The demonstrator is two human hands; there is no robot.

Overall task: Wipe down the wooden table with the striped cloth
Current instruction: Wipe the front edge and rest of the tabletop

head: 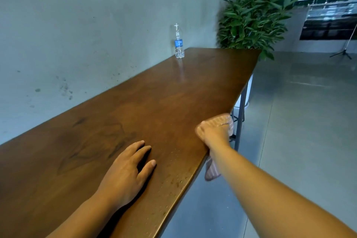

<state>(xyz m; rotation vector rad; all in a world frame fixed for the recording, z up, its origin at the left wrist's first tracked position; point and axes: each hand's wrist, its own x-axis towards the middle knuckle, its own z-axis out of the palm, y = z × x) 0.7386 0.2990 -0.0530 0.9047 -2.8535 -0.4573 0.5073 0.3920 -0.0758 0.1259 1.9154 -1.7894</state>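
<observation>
A long dark wooden table [135, 102] runs along the grey wall. My right hand [213, 134] presses the pink striped cloth [220, 120] onto the table's right edge; the hand is blurred. One end of the cloth hangs below the edge under my forearm. My left hand [125, 172] rests flat on the tabletop with its fingers straight. Small water droplets lie on the wood along the near right edge.
A clear water bottle [179, 41] with a blue label stands at the far end by the wall. A leafy potted plant [255, 17] is behind the table's far corner. Metal table legs [240, 120] show under the right edge. Grey floor lies to the right, with a tripod [342, 54] far off.
</observation>
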